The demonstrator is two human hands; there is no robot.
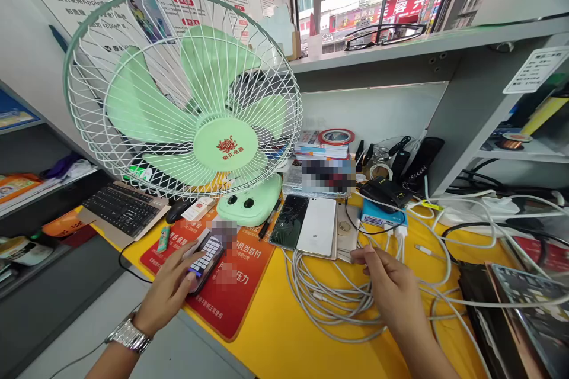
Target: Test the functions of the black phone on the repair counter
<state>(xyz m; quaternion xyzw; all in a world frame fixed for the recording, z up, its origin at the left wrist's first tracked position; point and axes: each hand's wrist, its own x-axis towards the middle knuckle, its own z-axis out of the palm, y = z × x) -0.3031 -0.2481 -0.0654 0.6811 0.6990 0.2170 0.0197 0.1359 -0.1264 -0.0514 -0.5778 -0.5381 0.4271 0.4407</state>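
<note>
My left hand (171,287) grips a phone (205,259) with a lit screen of app icons, held over the red mat (240,284) on the yellow desk (284,337). A metal watch sits on that wrist. My right hand (389,287) hovers over a tangle of white cables (329,296), its fingers pinched together at a white cable near the row of phones. A black phone (290,221), a white phone (317,227) and a gold phone with a ring holder (347,230) lie side by side just beyond.
A large mint-green desk fan (186,100) stands at the back left. A keyboard (120,208) and mouse (180,209) lie to its left. A blue power bank (382,216), a card reader, tape and boxes crowd the back. A circuit board (528,308) lies at the right.
</note>
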